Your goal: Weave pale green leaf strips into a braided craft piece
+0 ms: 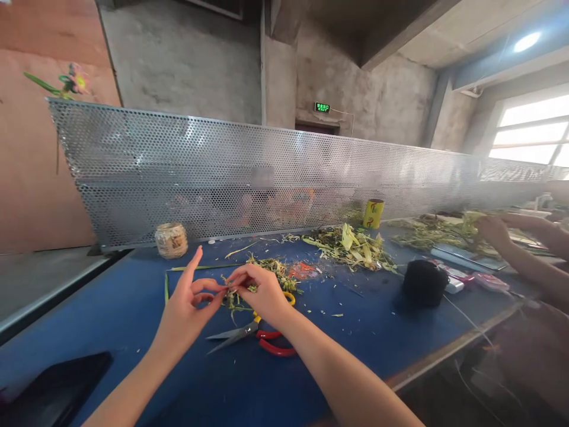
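Thumb and forefinger of my left hand (189,302) are pinched, with another finger raised. Their tips meet those of my right hand (262,293), which is also closed in a pinch. Between the fingertips is a small plant sprig (226,281), partly hidden and hard to make out in detail. Just behind my hands lies a heap of small green-brown plant pieces (271,270). Below them on the blue tabletop (178,379) rest open scissors (242,333) with yellow and red on the handles, partly covered by my right wrist.
Behind stands a perforated metal screen (213,166). Along it are a twine-wrapped jar (171,240), a pile of pale husks (355,246) and a yellow can (373,213). A black spool-like object (424,284) sits right; a dark flat object (57,385) lies front left. A co-worker's hands (493,231) handle plants at right.
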A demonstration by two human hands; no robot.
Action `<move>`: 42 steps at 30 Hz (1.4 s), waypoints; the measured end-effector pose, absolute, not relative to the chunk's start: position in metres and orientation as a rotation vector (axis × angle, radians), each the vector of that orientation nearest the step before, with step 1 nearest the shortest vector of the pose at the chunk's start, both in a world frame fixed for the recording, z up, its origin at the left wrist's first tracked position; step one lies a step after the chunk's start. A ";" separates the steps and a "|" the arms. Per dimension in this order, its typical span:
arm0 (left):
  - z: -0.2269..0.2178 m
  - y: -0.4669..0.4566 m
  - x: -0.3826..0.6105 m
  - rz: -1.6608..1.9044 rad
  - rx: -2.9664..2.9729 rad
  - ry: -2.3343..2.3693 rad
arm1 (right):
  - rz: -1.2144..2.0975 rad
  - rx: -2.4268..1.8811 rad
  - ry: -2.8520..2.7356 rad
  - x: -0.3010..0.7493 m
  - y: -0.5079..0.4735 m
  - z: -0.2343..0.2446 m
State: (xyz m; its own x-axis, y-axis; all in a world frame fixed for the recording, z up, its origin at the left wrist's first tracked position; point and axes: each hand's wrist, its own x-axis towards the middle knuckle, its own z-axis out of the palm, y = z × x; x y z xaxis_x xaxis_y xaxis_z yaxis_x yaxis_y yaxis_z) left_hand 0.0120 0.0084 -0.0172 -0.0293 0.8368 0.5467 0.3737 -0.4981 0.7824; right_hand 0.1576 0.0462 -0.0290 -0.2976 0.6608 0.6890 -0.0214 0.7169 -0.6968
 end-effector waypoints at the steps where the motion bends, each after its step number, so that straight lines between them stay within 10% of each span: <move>1: -0.017 0.008 0.012 1.547 1.861 1.279 | 0.768 -0.506 -1.730 0.158 0.046 -0.029; 42: -0.017 -0.001 0.014 1.223 1.932 1.184 | 1.594 -0.612 -1.168 0.170 0.058 -0.024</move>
State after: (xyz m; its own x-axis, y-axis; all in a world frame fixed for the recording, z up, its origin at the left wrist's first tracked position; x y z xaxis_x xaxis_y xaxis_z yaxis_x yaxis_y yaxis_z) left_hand 0.0136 -0.0008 -0.0166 0.1946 0.8910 0.4102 0.3810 -0.4540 0.8054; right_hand 0.1695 0.0581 -0.0243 -0.3483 0.9237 0.1595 -0.4301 -0.0063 -0.9027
